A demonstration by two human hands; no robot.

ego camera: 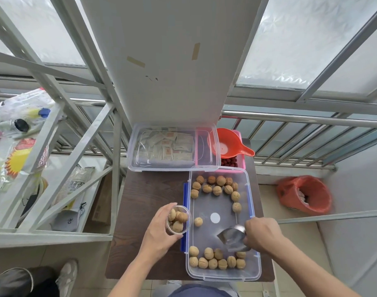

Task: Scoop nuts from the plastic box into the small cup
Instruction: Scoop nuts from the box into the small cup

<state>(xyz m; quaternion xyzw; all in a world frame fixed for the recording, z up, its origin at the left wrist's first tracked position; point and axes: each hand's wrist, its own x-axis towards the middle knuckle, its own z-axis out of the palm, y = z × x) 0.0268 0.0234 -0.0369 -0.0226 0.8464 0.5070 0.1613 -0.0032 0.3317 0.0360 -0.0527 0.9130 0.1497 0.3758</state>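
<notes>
A clear plastic box (255, 269) with blue side clips lies on a dark wooden table (144, 198). Walnuts (217, 188) sit in a cluster at its far end and another cluster at its near end, with one loose nut in the middle. My left hand (159, 230) grips a small clear cup (179, 219) just left of the box; the cup holds several walnuts. My right hand (262, 235) holds a metal scoop (233, 236) inside the box, mouth pointing left, above the near cluster. I see no nuts in the scoop.
Behind the box is a lidded clear container (172, 146) of paper sachets, and a pink tub (241, 161) with red fruits and an orange funnel (228, 144). A metal rack with bags stands at left. An orange-lined bin (305, 195) is on the floor at right.
</notes>
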